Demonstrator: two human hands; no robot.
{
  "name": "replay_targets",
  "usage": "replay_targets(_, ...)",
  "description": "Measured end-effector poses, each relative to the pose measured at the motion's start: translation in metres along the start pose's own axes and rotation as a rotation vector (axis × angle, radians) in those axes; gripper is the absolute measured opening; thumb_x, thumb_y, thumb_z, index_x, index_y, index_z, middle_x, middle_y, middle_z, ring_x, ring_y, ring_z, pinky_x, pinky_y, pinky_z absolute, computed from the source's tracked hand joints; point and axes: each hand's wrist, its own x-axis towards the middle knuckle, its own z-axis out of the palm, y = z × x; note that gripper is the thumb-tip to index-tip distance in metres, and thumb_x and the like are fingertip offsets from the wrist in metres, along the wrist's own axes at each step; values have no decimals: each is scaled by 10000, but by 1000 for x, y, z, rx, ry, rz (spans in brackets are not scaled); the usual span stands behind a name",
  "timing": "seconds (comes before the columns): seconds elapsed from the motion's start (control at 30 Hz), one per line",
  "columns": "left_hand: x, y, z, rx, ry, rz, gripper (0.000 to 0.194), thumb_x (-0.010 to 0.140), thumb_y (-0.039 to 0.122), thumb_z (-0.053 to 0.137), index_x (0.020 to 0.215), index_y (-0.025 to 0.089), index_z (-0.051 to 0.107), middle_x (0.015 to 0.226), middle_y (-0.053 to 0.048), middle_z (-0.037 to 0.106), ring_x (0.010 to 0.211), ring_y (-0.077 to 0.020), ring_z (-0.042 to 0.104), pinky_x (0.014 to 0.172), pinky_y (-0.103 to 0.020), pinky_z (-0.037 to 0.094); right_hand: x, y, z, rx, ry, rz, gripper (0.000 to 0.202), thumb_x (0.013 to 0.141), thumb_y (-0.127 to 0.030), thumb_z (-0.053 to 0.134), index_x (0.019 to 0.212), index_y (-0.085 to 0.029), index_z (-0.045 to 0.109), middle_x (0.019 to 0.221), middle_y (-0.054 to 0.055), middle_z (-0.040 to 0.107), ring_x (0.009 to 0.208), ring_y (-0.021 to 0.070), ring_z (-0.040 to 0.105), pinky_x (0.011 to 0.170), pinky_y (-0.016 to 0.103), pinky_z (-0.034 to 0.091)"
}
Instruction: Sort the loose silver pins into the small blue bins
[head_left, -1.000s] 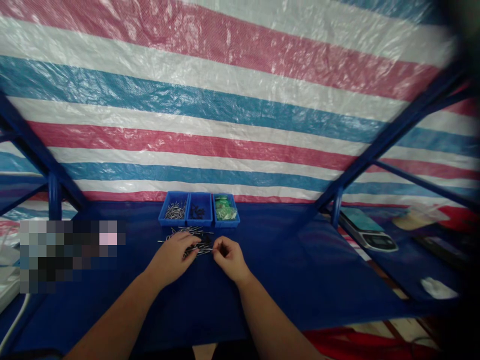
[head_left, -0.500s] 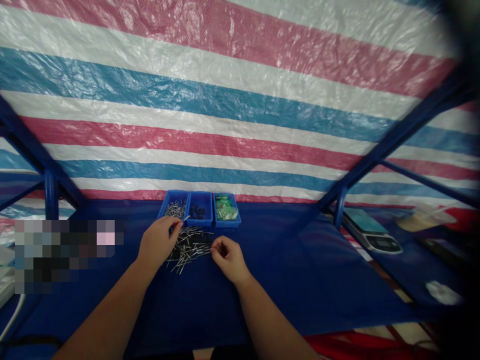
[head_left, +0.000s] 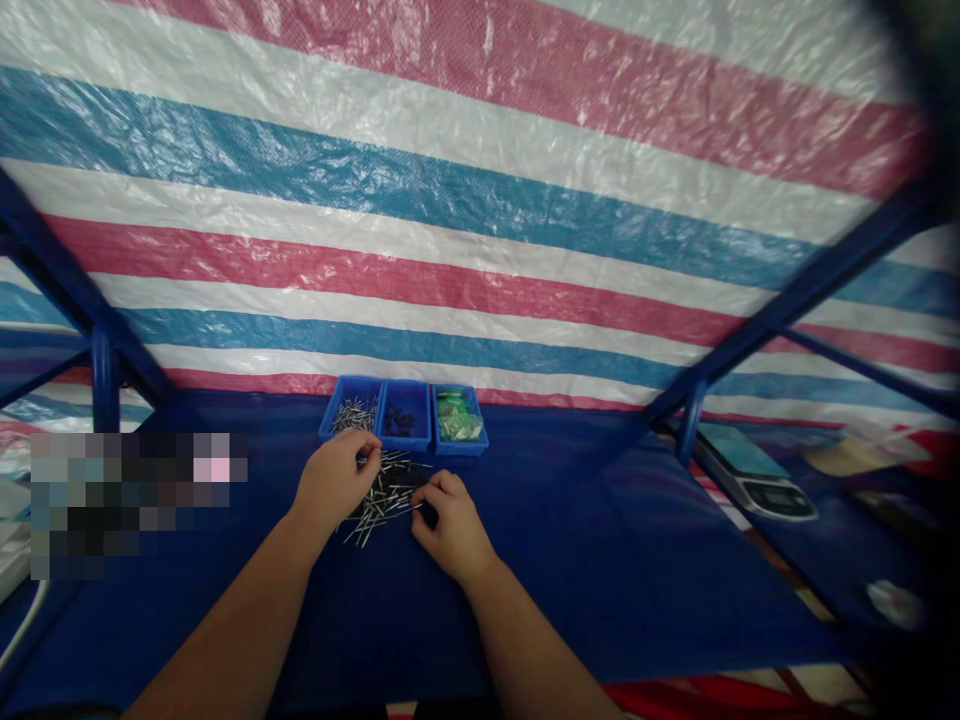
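On the blue tabletop lies a loose pile of thin metal pins [head_left: 373, 517], silvery and mixed with dark pieces. My left hand [head_left: 337, 482] is over the pile's left side, thumb and fingers pinched together; what they hold is too small to make out. At the pile's right edge, my right hand [head_left: 454, 528] pinches what looks like the end of a thin metal pin. Just behind the pile stand three blue bins: the left bin [head_left: 331, 420] with similar pins, the middle bin [head_left: 407, 388] with small black parts, and the right bin [head_left: 462, 449] with green-and-clear plastic packets.
A digital scale [head_left: 757, 475] rests on a surface to the right, with a crumpled white item [head_left: 895, 603] nearer me. Blue metal frame bars [head_left: 105, 375] slant up on both sides. A striped plastic sheet [head_left: 450, 220] hangs behind the table. The left side is partly pixelated.
My left hand has lowered slightly toward the pile, and the light sliver at its fingertips no longer shows. My right hand has moved left into the pile's edge. The view has shifted slightly.
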Motion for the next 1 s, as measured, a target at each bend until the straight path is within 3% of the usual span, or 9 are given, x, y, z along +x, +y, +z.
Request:
replay_targets(0.2,-20,18,10,-131,-29,142,123,910,199,551,918,216,673,811,-25,658,817,-188,613,760,-324,459,0,-3,-5,-6,-64,-23,149,834,-90,611,918,-211,632,960,57,554,949,227,533,866,369,463)
replay_targets(0.4,-27,17,13,-230,-167,333,86,899,177,593,912,219,667,855,-15,681,846,-182,600,848,-358,452,-1,-3,-12,137,-49,-5,117,920,-135,544,986,-209,607,1003,64,593,983,213,573,899,360,465)
replay_targets(0.63,-28,12,23,-199,-211,340,137,907,210,612,1008,237,701,996,-49,693,956,-214,618,889,-388,459,-1,1,-17,270,-23,73,79,946,-211,546,950,-211,625,865,28,655,796,177,612,752,299,469)
replay_targets(0.73,-27,9,26,-169,-232,317,119,933,230,595,976,231,705,962,-43,691,936,-207,624,865,-380,457,-1,3,-16,305,25,97,93,947,-254,567,954,-205,646,836,24,659,753,167,610,706,284,464)
replay_targets(1.0,-27,11,19,-120,-198,306,159,960,285,581,954,235,732,936,-36,703,921,-205,614,828,-383,413,0,5,-13,330,86,169,144,934,-312,600,946,-196,685,793,20,659,705,158,594,662,278,457)
